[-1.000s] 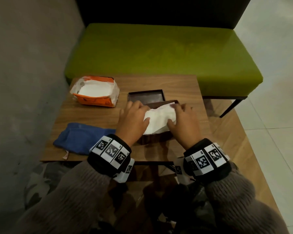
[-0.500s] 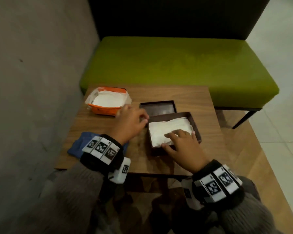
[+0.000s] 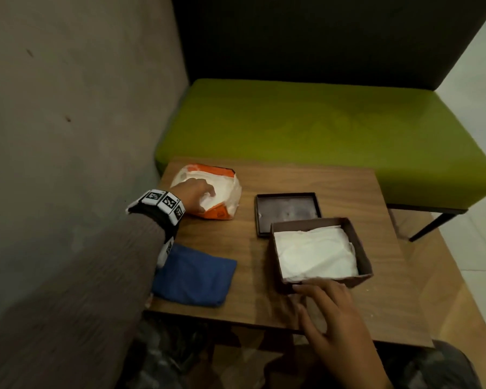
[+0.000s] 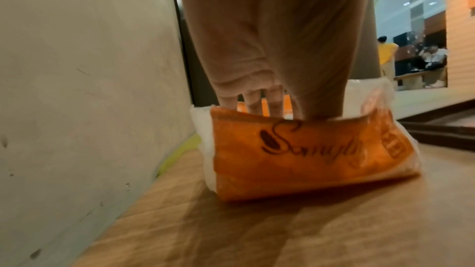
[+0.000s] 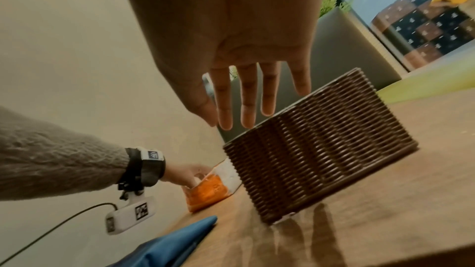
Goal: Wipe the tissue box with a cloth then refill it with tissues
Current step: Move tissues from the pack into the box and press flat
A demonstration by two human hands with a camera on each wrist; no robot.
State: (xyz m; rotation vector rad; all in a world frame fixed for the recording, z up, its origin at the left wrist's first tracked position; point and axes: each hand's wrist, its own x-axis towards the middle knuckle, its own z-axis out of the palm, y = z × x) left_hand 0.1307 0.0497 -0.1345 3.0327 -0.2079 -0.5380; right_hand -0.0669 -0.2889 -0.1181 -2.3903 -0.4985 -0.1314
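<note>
Brown woven tissue box [image 3: 359,249]: on wooden table [image 3: 348,186], white tissues [image 3: 314,252] inside. Right hand [image 3: 330,315]: fingers straight, empty, beside box. Left hand [image 3: 194,196]: fingers inside orange plastic tissue pack [image 3: 222,214], grip hidden.

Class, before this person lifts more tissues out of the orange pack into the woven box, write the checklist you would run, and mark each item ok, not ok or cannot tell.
1. Left hand inside the orange tissue pack: ok.
2. Tissues actually pinched: cannot tell, fingertips hidden.
3. Tissue box open, lid set behind it: ok.
4. Room left above the tissues in the box: ok.
5. Right hand steadying the box: not ok, open, off the wall.
6. Blue cloth clear of the path: ok.
</note>
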